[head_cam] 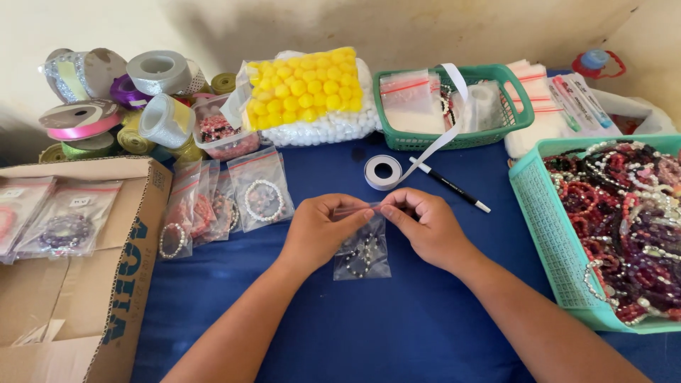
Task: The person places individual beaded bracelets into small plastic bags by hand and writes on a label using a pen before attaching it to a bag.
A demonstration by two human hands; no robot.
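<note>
My left hand (323, 230) and my right hand (425, 225) both pinch the top edge of a small clear zip bag (363, 255) over the blue tablecloth (397, 312). Inside the bag lies a dark and white beaded bracelet. The fingertips of both hands meet at the bag's seal strip. The bag's lower part rests on the cloth between my wrists.
A teal basket (550, 234) full of beaded bracelets stands at the right. Bagged bracelets (259, 188) lie left of my hands, some on a cardboard box (106, 284). Behind are ribbon spools (159, 74), a yellow pom-pom bag (305, 89), a green basket (454, 138), white tape roll (383, 171), a pen (450, 186).
</note>
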